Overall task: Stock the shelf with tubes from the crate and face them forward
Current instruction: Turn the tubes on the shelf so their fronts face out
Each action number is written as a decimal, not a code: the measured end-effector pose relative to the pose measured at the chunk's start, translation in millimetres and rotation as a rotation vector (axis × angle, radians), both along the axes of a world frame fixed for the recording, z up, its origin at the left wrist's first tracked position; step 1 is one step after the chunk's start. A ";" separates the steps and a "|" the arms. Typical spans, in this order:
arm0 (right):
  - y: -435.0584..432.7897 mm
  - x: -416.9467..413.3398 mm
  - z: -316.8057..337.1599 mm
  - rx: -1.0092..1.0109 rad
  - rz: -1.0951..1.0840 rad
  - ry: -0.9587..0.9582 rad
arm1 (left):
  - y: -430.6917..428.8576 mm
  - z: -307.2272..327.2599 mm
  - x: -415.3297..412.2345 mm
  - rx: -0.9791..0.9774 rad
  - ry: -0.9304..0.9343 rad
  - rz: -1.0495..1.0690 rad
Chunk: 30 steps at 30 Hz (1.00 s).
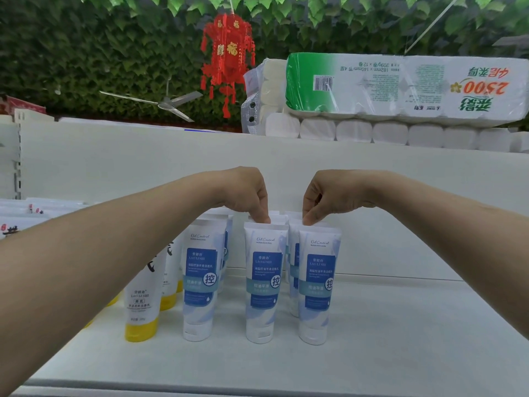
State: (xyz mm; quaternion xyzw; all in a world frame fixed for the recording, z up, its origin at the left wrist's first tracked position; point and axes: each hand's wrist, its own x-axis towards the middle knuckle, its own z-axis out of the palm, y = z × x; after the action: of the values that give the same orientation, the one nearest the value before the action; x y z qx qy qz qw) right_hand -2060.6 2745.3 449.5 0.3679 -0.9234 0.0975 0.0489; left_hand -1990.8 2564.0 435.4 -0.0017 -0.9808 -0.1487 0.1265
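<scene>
Three rows of white-and-blue tubes stand cap-down on the white shelf [400, 339], labels facing me: a left row [200, 282], a middle row [264, 282] and a right row [317, 285]. My left hand [246, 193] reaches down from above and pinches the top crimp of a tube just behind the front one in the middle row. My right hand [329, 196] pinches the top crimp of a tube in the right row, behind its front tube. The tubes behind the front ones are mostly hidden. No crate is in view.
White tubes with yellow caps [141, 305] stand to the left of the blue ones, partly behind my left forearm. Packs of toilet paper [400, 87] lie on the shelf top above. A red lantern [227, 58] and a ceiling fan [169, 104] hang beyond.
</scene>
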 end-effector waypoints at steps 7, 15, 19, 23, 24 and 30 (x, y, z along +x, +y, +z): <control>-1.0 -4.3 0.9 -0.003 -0.002 -0.007 | -1.3 -0.1 -1.9 0.003 0.000 -0.006; 2.7 -14.7 8.4 -0.115 0.011 0.007 | -9.2 4.3 -5.5 0.075 -0.044 0.005; 1.9 -29.2 10.3 -0.209 0.007 0.052 | -18.2 14.3 -13.9 0.153 0.008 0.029; -2.2 -40.6 4.7 -0.181 -0.008 0.039 | -25.5 14.8 -29.4 0.147 0.026 0.052; -3.6 -43.4 2.8 -0.170 -0.018 0.036 | -26.6 13.5 -33.3 0.140 0.015 0.051; -13.4 -56.7 -5.2 -0.123 -0.056 0.017 | -31.3 5.4 -52.7 0.075 -0.038 0.032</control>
State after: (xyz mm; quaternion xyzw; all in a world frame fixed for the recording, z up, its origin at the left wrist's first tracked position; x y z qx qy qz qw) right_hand -2117.2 2731.9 444.3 0.3392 -0.9251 0.1498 0.0819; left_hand -2043.5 2532.7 440.8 0.0216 -0.9766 -0.1834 0.1103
